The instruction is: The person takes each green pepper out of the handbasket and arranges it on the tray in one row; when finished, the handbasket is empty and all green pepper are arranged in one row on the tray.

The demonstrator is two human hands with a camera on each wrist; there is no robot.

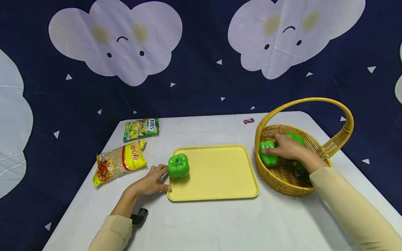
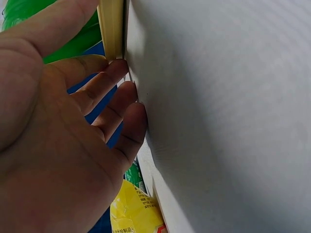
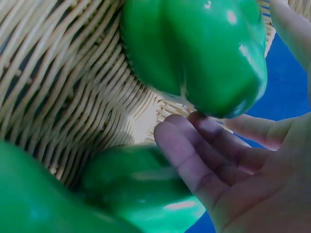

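My right hand [image 1: 290,150] reaches into the wicker basket [image 1: 282,186]. Its thumb overlaps the front of a green bell pepper [image 1: 270,160]; in the right wrist view the fingers [image 3: 233,150] reach the underside of that bell pepper [image 3: 194,53], with the thumb spread at its side. Two more green vegetables lie in the basket: one green [image 1: 296,138] behind the hand, one darker [image 1: 301,170] beneath the wrist. At the left edge of the yellow tray [image 1: 220,174], my left hand [image 1: 150,181] rests with loosely extended fingers, beside a green bell pepper [image 1: 178,166] standing on the tray.
A yellow-ended noodle bag [image 1: 120,160] lies left of the tray, and a green FOX'S packet [image 1: 141,129] behind it. One small purple wrapped sweet [image 1: 248,121] sits near the white table's back edge. The basket's tall handle [image 1: 314,100] arches over its opening.
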